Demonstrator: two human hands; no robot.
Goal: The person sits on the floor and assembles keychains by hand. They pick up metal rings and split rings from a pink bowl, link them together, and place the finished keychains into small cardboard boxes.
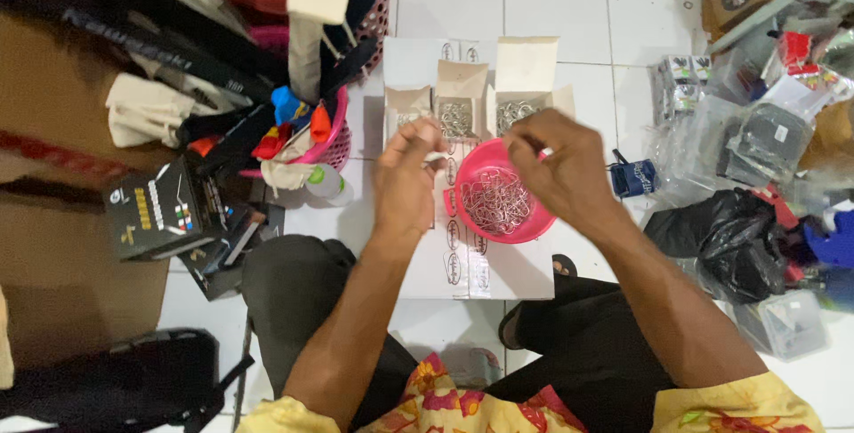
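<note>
Both bare forearms are stretched forward from the lower part of the frame toward its centre. The left hand (405, 180) is raised just left of centre, back turned to the camera, fingers curled and the fingertips pinched together at the top (what lies between them cannot be made out). The right hand (559, 166) is held just right of centre, wrist bent, its fingers bunched and pointed toward the left hand. The two hands are kept near each other but apart. Short yellow flowered sleeves are seen at the bottom edge.
</note>
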